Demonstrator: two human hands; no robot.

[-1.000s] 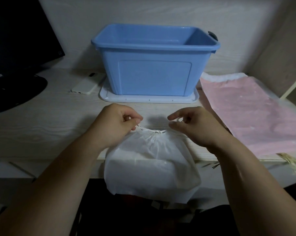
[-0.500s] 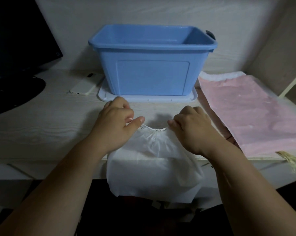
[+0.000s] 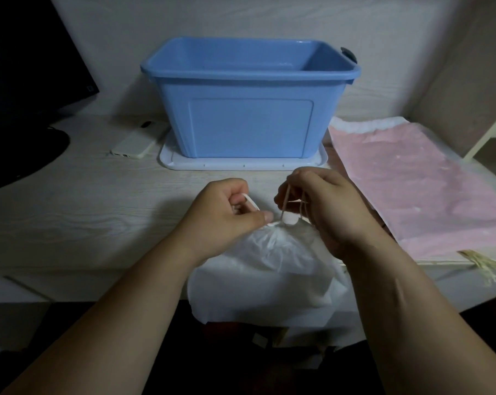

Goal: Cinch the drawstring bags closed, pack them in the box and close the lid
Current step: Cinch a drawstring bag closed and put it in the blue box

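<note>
Crinkly white drawstring bag (image 3: 269,269) hung over the front edge of the woodgrain counter (image 3: 98,218), neck gathered. Left hand (image 3: 227,206) curled its fingers round a white cord loop (image 3: 251,202); right hand (image 3: 323,206) pinched thin tan strings (image 3: 286,202). Open blue plastic box (image 3: 249,126) stood behind.

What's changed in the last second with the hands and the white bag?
The right hand has gripped its cord and drawn it up from the mouth of the white bag, which is gathered tighter now. The left hand keeps pinching the loop on its side. The blue box, the lid under it and the pink bag have not moved.
</note>
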